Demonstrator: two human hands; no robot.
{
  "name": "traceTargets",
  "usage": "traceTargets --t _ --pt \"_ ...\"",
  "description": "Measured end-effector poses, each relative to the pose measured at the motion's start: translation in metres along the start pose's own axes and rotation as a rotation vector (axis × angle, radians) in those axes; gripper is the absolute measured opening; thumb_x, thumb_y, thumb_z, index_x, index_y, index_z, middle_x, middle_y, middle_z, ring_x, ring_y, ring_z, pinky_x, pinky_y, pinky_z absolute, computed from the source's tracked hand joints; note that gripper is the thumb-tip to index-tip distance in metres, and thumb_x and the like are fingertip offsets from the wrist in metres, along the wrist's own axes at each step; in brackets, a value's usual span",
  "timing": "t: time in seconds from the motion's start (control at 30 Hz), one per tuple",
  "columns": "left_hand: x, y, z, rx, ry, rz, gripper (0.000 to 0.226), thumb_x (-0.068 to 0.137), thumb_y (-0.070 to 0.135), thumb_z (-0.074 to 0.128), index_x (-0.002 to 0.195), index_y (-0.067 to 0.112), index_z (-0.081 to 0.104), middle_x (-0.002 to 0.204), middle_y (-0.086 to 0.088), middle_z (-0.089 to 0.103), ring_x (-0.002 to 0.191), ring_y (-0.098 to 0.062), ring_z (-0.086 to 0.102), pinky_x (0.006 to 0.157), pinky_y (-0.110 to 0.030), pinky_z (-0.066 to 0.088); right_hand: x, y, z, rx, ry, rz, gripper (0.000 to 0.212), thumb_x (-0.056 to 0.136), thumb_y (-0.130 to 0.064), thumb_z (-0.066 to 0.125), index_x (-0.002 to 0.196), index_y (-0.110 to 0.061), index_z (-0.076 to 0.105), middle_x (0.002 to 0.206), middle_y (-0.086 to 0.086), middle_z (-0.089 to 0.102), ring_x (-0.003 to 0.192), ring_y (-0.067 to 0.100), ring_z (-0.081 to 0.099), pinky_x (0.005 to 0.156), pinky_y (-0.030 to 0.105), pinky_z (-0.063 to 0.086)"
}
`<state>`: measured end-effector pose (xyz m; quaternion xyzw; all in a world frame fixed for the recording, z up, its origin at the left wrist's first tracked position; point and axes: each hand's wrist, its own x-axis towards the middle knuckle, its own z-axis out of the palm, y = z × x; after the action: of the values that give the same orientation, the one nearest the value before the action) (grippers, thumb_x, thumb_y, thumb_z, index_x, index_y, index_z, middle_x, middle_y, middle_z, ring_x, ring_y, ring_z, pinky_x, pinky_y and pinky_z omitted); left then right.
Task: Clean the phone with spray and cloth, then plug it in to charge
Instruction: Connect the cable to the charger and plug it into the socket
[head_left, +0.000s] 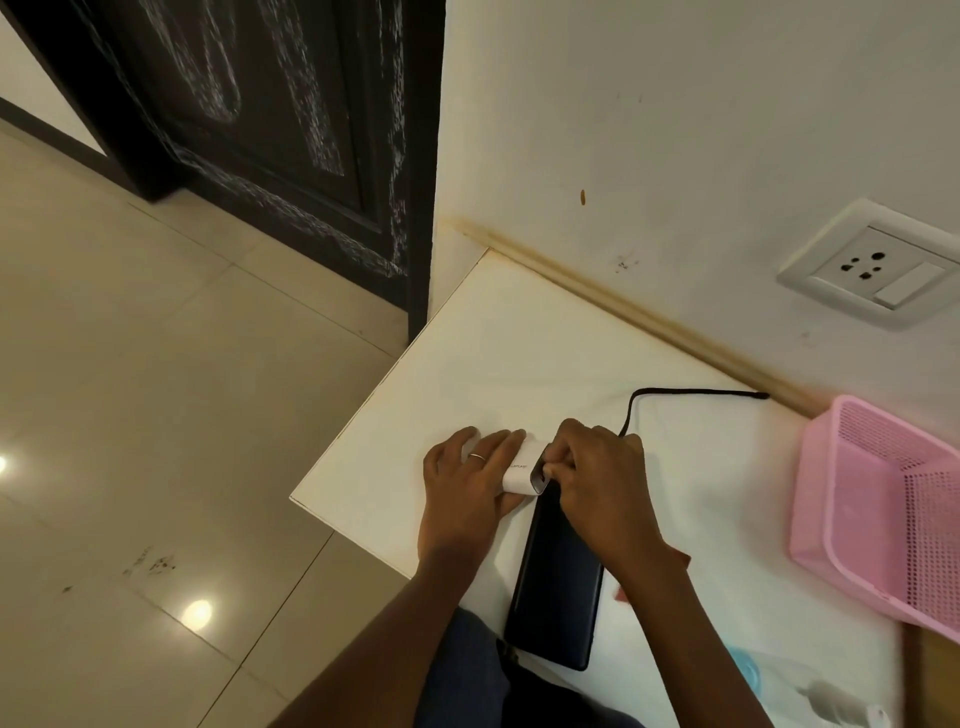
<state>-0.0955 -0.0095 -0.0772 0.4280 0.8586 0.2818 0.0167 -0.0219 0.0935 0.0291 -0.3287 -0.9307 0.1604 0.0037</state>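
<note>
A black phone (556, 587) lies face up on the white table (467, 358), pointing away from me. Just beyond its far end sits a white charger block (522, 467). My left hand (467, 478) rests flat on the block's left side, fingers straight. My right hand (602, 478) pinches the plug end of a black cable (675, 393) at the block's dark port face. The cable loops off toward the wall, its free end lying on the table. A white spray bottle (841, 701) shows at the bottom right, blurred. A blue cloth (745, 670) peeks beside it.
A white wall socket (872, 270) with a switch is on the wall at the right. A pink mesh basket (883, 509) stands at the table's right side. A dark door (260, 130) and tiled floor (130, 415) lie to the left of the table edge.
</note>
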Motion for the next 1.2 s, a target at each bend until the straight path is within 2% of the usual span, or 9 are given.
traceTargets --t 0.13,0.33,0.5,0.63,0.73,0.83,0.93,1.1,1.2 --pt "0.001 0.002 -0.003 -0.002 -0.024 -0.008 0.049 0.083 0.052 0.052 0.121 0.024 0.062 0.119 0.003 0.066 0.113 -0.029 0.057 0.091 -0.044 0.042 0.001 0.005 -0.003 0.098 -0.013 0.009 0.024 0.086 -0.021 0.063 0.106 -0.022 0.049 0.086 -0.004 0.067 0.085 0.016 0.062 0.086 0.028 0.032" --pt "-0.001 0.003 -0.001 -0.032 -0.064 -0.028 0.058 0.078 0.025 0.075 0.131 0.028 0.052 0.128 -0.004 0.060 0.117 -0.031 0.055 0.096 -0.049 0.041 -0.007 0.006 0.003 -0.072 -0.165 0.033 0.077 0.075 -0.059 0.057 0.139 -0.027 0.030 0.126 -0.005 0.054 0.116 0.017 0.048 0.096 0.036 0.033" --pt "0.000 0.002 -0.005 -0.073 -0.075 -0.002 0.062 0.081 0.047 0.064 0.136 0.031 0.042 0.132 -0.005 0.056 0.120 -0.030 0.053 0.099 -0.048 0.038 -0.009 0.004 0.008 -0.144 -0.077 0.089 0.059 0.074 -0.063 0.056 0.122 -0.029 0.049 0.114 -0.010 0.062 0.107 0.013 0.053 0.089 0.035 0.019" --pt "0.004 0.002 -0.006 -0.034 -0.118 -0.072 0.080 0.082 0.074 0.032 0.141 0.020 0.042 0.141 -0.008 0.052 0.128 -0.030 0.048 0.103 -0.049 0.036 -0.012 0.011 0.003 -0.059 -0.041 0.119 0.057 0.068 -0.067 0.058 0.113 -0.032 0.054 0.104 -0.014 0.066 0.102 0.004 0.057 0.103 0.034 -0.001" --pt "0.006 0.003 -0.003 0.006 -0.131 -0.089 0.081 0.084 0.072 0.032 0.140 0.015 0.045 0.142 -0.009 0.050 0.131 -0.030 0.047 0.106 -0.048 0.034 -0.013 0.017 -0.008 0.132 0.135 0.180 0.057 0.064 -0.064 0.066 0.110 -0.030 0.058 0.098 -0.014 0.068 0.095 0.001 0.061 0.110 0.030 -0.001" --pt "0.006 0.004 -0.001 0.029 -0.147 -0.093 0.079 0.084 0.070 0.032 0.141 0.016 0.045 0.145 -0.007 0.047 0.136 -0.028 0.042 0.111 -0.046 0.029 -0.010 0.025 -0.026 0.445 0.394 0.305 0.056 0.063 -0.054 0.076 0.108 -0.026 0.060 0.097 -0.017 0.067 0.083 0.002 0.064 0.114 0.038 0.021" --pt "0.008 0.005 -0.003 0.028 -0.155 -0.100 0.087 0.084 0.075 0.018 0.136 0.014 0.052 0.143 -0.007 0.051 0.135 -0.029 0.043 0.110 -0.047 0.030 0.000 0.035 -0.047 0.640 0.671 0.446 0.056 0.064 -0.044 0.080 0.111 -0.022 0.059 0.092 -0.017 0.061 0.087 0.012 0.066 0.084 0.038 0.054" --pt "0.011 0.003 0.001 0.033 -0.132 -0.071 0.090 0.085 0.074 0.014 0.122 0.009 0.063 0.131 -0.013 0.060 0.124 -0.035 0.054 0.100 -0.052 0.040 0.029 0.068 -0.072 0.741 1.025 0.601 0.056 0.068 -0.031 0.082 0.116 -0.015 0.058 0.100 -0.002 0.062 0.082 0.023 0.066 0.045 0.023 0.055" --pt "0.011 0.001 0.004 0.042 -0.123 -0.061 0.087 0.086 0.073 0.017 0.117 0.009 0.066 0.127 -0.014 0.063 0.118 -0.036 0.058 0.096 -0.052 0.042 0.044 0.088 -0.082 0.749 1.107 0.704 0.057 0.067 -0.030 0.082 0.116 -0.015 0.058 0.098 -0.005 0.061 0.085 0.025 0.066 0.059 0.038 0.058"
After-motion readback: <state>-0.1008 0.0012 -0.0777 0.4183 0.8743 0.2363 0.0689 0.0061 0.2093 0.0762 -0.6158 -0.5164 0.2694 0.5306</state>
